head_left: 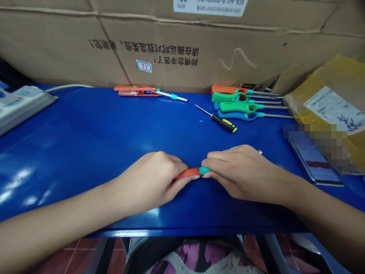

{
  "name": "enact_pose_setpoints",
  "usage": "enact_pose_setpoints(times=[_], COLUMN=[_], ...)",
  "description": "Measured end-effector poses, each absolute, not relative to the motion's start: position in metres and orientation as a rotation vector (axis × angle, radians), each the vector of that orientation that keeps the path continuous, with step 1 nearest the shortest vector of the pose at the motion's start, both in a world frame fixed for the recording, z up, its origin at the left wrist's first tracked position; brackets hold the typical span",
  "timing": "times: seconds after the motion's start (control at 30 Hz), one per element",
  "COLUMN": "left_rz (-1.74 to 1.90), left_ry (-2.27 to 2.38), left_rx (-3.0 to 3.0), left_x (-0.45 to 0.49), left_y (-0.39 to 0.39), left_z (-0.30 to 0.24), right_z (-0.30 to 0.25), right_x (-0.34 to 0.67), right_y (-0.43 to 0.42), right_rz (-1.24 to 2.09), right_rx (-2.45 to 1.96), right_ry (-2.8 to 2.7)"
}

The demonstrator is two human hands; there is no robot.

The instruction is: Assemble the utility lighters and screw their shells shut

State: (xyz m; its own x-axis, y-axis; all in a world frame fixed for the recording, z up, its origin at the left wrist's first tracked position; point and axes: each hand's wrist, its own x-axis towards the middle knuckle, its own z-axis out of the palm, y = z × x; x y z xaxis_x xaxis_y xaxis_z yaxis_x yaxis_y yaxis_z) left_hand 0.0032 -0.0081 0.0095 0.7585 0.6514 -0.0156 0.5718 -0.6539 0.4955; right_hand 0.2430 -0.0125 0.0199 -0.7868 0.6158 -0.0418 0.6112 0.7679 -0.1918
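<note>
Between my hands is an orange lighter with a teal collar, the long-necked kind, held level just above the blue table. My left hand is closed round its orange handle. At the teal collar and neck end, my right hand grips with thumb and fingers. A bit of metal tip shows past the right knuckles; most of the lighter is hidden by the hands. Beyond them lies a black and yellow screwdriver. Farther back rests an opened orange lighter with its metal tube angled out.
Several long-necked lighters in orange, green and blue lie stacked at the back right. A large cardboard box walls off the back. A phone and a yellow-taped parcel occupy the right; a white power strip sits left.
</note>
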Motion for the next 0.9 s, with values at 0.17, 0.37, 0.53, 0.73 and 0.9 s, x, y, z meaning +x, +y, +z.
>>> enact_pose_setpoints(times=[0.17, 0.37, 0.53, 0.73, 0.9], left_rz=[0.218, 0.244, 0.259, 0.282, 0.286], left_ry=[0.93, 0.919, 0.904, 0.9, 0.87], left_rx=[2.44, 2.425, 2.403, 2.456, 2.483], left_x=[0.004, 0.004, 0.005, 0.002, 0.002], left_y=[-0.008, -0.009, -0.01, -0.009, -0.01], left_z=[0.01, 0.013, 0.014, 0.015, 0.014], right_z=[0.024, 0.023, 0.026, 0.031, 0.031], right_x=[0.246, 0.248, 0.25, 0.256, 0.253], right_y=[-0.012, -0.013, -0.015, -0.015, -0.017], right_rz=[0.323, 0.274, 0.245, 0.207, 0.196], right_rx=[-1.011, -0.982, -0.947, -0.993, -0.977], right_ry=[-2.975, -2.962, -2.937, -2.916, -2.948])
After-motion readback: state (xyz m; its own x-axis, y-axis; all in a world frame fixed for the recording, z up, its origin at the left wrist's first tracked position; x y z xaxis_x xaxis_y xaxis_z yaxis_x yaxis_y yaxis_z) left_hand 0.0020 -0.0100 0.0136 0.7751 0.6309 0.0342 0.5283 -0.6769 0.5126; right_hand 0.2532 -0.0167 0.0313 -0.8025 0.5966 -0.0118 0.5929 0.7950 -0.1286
